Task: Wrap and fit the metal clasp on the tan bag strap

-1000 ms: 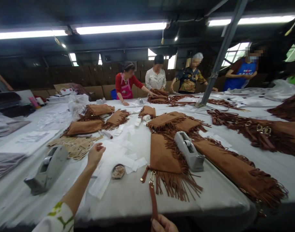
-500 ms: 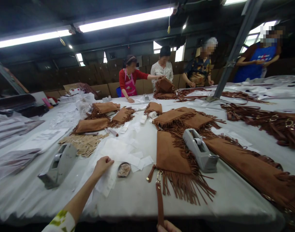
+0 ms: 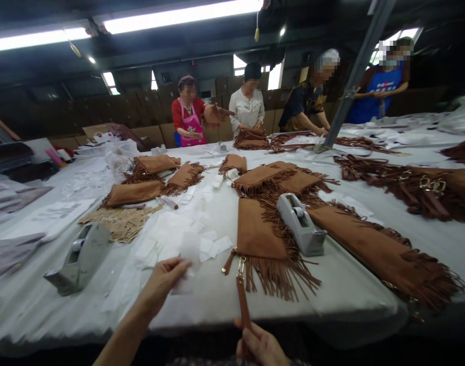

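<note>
Head view: at a long white counter (image 3: 354,297) strewn with tan suede, the person's left hand (image 3: 162,284) has drawn back toward the near edge and now pinches a thin white sheet (image 3: 187,251) between thumb and fingers, lifted just clear of the surface. Half a second ago that hand lay further out, pressed flat among the loose paper slips (image 3: 206,243), with nothing raised. The small round object that sat beside it then can no longer be made out behind the sheet.

The right hand (image 3: 260,346), barely in the picture before, shows more fully at the bottom edge, its fingers curled shut around the lower end of a brown strap (image 3: 243,302). The strap runs straight up to a gold clasp (image 3: 240,265) at the corner of a fringed bag (image 3: 257,235), which lies flat in the middle of the counter as it did earlier, fringe spread toward the person.

A grey tape dispenser (image 3: 300,223) sits on the fringe just to the right of that bag, between it and a long row of bags (image 3: 370,254). A second dispenser (image 3: 80,258) stands well to the left, near a heap of tan tags (image 3: 120,222).

Across the counter, a co-worker in a red top (image 3: 186,119), who was reaching toward a bag a moment ago, now holds one up at shoulder height.
</note>
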Tool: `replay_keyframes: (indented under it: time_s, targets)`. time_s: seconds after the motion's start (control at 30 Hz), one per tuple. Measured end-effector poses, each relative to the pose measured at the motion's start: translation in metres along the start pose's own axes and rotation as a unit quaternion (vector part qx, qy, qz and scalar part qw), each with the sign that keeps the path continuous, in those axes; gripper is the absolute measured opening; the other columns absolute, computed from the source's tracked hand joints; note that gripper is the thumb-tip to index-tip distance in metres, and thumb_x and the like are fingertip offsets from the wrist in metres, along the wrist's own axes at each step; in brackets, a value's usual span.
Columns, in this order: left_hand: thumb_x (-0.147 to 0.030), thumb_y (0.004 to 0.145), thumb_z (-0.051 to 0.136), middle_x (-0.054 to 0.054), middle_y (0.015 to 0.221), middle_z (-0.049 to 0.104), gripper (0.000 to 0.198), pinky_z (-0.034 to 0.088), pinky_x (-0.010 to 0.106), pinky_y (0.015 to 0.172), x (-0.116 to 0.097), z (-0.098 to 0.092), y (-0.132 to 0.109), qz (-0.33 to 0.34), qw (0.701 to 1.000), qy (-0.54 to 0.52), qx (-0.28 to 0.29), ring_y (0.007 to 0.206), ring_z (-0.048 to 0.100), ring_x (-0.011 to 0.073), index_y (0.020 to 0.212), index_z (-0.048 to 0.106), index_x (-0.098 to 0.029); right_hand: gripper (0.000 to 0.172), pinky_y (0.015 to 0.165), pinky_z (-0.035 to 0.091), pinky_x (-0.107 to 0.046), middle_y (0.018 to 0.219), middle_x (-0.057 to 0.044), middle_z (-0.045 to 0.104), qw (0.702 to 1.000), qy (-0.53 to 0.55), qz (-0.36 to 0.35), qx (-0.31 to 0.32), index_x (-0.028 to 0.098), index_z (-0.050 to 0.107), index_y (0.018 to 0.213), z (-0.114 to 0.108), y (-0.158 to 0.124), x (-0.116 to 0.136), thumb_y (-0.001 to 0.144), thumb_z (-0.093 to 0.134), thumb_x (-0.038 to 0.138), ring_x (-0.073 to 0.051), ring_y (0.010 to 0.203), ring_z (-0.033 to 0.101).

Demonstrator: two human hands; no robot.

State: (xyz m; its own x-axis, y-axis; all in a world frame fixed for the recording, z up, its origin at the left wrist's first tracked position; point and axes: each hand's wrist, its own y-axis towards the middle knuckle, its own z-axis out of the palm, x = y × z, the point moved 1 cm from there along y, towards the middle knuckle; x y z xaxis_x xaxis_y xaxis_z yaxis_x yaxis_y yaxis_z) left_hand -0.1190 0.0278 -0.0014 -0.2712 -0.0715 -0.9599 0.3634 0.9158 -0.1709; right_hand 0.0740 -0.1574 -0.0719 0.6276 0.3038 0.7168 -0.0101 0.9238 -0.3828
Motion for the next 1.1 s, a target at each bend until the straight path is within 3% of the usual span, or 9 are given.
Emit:
replay_keyframes:
  time_s: [0.07,0.13,0.2,0.27,0.43,0.6,0.8,1.0,1.1]
  targets:
    - [-0.053,0.072,0.062,-0.002,0.054,0.051,0.042,0.023,0.020,0.044,0.009,0.045,-0.027,-0.035,0.994,-0.018,0.099,0.045,0.034,0.0065,0.070,0.065,-0.011,0.054,0.032,0.014,-0.014,0.060,0.002,0.062,1.000,0.010,-0.002,0.000,0.016,0.058,0.103,0.006,-0.005,0.005,0.065,0.073,0.052,0.001,0.029,0.030]
    - [-0.052,0.071,0.063,-0.003,0.052,0.048,0.043,0.022,0.020,0.046,0.022,0.081,-0.050,-0.047,0.983,-0.049,0.168,0.047,0.033,0.0063,0.067,0.063,-0.010,0.049,0.031,0.013,-0.014,0.060,0.001,0.062,1.000,-0.006,-0.006,0.002,0.015,0.059,0.100,0.009,-0.008,0.005,0.068,0.071,0.050,0.001,0.029,0.031]
    - [-0.052,0.073,0.062,-0.002,0.055,0.050,0.043,0.026,0.020,0.050,0.035,0.103,-0.065,-0.047,0.975,-0.090,0.198,0.052,0.037,0.0076,0.068,0.063,-0.010,0.045,0.030,0.012,-0.015,0.059,0.000,0.062,1.000,-0.029,-0.003,-0.002,0.012,0.061,0.090,0.009,-0.008,0.000,0.068,0.070,0.050,0.001,0.029,0.031]
    - [-0.052,0.075,0.060,-0.001,0.057,0.054,0.043,0.031,0.021,0.054,0.044,0.114,-0.072,-0.048,0.970,-0.115,0.207,0.055,0.042,0.0095,0.069,0.063,-0.010,0.044,0.030,0.012,-0.016,0.055,0.000,0.060,0.999,-0.044,0.004,-0.019,0.010,0.061,0.078,0.007,-0.007,-0.007,0.067,0.070,0.053,0.000,0.029,0.032]
    - [-0.057,0.079,0.050,-0.002,0.060,0.051,0.046,0.033,0.022,0.054,0.048,0.113,-0.066,-0.022,0.985,-0.040,0.164,0.056,0.041,0.0105,0.073,0.061,-0.013,0.051,0.030,0.013,-0.018,0.047,0.001,0.057,0.990,-0.124,-0.002,-0.060,0.012,0.058,0.063,0.007,-0.006,-0.011,0.058,0.069,0.061,-0.002,0.027,0.032]
    - [-0.052,0.083,0.043,-0.004,0.055,0.037,0.044,0.027,0.022,0.051,0.040,0.109,-0.052,0.026,0.988,0.080,0.130,0.055,0.035,0.0102,0.061,0.050,-0.015,0.051,0.031,0.018,-0.019,0.047,0.001,0.057,0.980,-0.182,-0.017,-0.074,0.013,0.057,0.060,0.009,-0.009,-0.004,0.057,0.067,0.062,-0.004,0.029,0.035]
    - [-0.046,0.083,0.047,-0.003,0.063,0.042,0.036,0.032,0.022,0.056,0.037,0.112,-0.054,0.044,0.983,0.049,0.170,0.061,0.039,0.0113,0.070,0.054,-0.013,0.048,0.031,0.021,-0.019,0.047,0.000,0.057,0.976,-0.197,-0.027,-0.089,0.011,0.059,0.060,0.007,-0.010,-0.006,0.058,0.067,0.059,-0.005,0.030,0.036]
    - [-0.043,0.078,0.054,-0.002,0.059,0.049,0.032,0.032,0.022,0.054,0.035,0.113,-0.057,0.011,0.990,0.011,0.142,0.059,0.042,0.0114,0.067,0.057,-0.013,0.052,0.032,0.024,-0.019,0.050,0.000,0.058,0.976,-0.207,-0.031,-0.067,0.011,0.059,0.061,0.006,-0.007,-0.010,0.060,0.065,0.062,-0.005,0.032,0.037]
    - [-0.039,0.071,0.062,-0.003,0.057,0.050,0.027,0.033,0.021,0.054,0.034,0.110,-0.055,-0.005,0.995,-0.020,0.100,0.057,0.043,0.0108,0.065,0.056,-0.013,0.057,0.032,0.025,-0.019,0.051,0.000,0.059,0.979,-0.193,-0.032,-0.060,0.010,0.059,0.073,0.001,-0.002,-0.017,0.059,0.065,0.066,-0.005,0.032,0.039]
